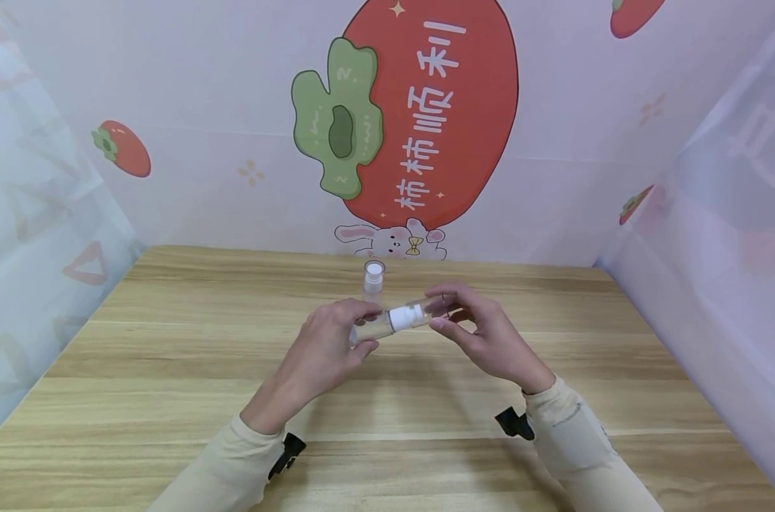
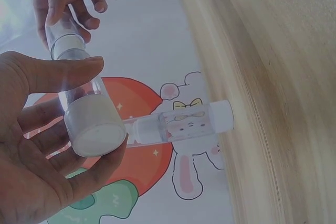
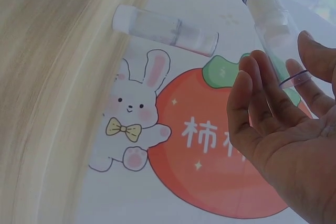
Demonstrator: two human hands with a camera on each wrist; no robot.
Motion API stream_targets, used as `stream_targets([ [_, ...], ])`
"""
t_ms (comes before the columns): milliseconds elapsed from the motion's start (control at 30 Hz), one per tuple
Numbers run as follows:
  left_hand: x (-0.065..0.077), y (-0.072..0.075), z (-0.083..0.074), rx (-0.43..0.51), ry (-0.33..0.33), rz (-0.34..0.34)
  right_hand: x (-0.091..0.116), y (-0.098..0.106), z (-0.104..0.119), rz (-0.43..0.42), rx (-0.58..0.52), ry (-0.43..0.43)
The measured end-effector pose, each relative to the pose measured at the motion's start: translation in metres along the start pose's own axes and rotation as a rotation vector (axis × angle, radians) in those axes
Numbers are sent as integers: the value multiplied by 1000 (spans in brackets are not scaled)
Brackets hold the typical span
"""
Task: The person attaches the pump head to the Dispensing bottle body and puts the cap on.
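My left hand (image 1: pixel 323 345) holds a clear spray bottle (image 1: pixel 373 328) tilted above the table, thumb on one side and fingers on the other. Its white base (image 2: pixel 98 129) faces the left wrist camera. At the bottle's other end is a white pump top (image 1: pixel 404 317). My right hand (image 1: pixel 486 334) pinches a clear cap (image 3: pixel 283 59) between thumb and fingers. That cap is in line with the bottle and surrounds the nozzle; how far down it sits I cannot tell. Beyond the left hand stands a second clear bottle (image 1: pixel 374 279), upright, with a white pump under its clear cap.
The wood-grain table (image 1: pixel 189 398) runs back to a printed cloth wall (image 1: pixel 221 206) with a large persimmon and a rabbit. Cloth sides rise at the left and right. Black wrist straps (image 1: pixel 288 455) show at both sleeves.
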State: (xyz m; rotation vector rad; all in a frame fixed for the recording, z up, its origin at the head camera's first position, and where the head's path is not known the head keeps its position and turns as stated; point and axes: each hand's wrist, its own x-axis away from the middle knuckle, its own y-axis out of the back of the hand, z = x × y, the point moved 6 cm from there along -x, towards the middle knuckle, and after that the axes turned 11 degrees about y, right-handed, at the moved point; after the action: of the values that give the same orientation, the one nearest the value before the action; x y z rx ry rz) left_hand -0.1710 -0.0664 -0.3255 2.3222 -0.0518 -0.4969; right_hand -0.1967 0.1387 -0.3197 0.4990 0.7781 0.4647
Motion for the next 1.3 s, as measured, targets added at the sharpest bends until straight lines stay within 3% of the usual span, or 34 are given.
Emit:
stream_targets([
  [933, 2, -5, -6, 11, -44, 6, 0, -17, 3, 4, -28, 48],
  [1300, 3, -5, -7, 7, -47, 3, 0, -21, 2, 14, -19, -1],
])
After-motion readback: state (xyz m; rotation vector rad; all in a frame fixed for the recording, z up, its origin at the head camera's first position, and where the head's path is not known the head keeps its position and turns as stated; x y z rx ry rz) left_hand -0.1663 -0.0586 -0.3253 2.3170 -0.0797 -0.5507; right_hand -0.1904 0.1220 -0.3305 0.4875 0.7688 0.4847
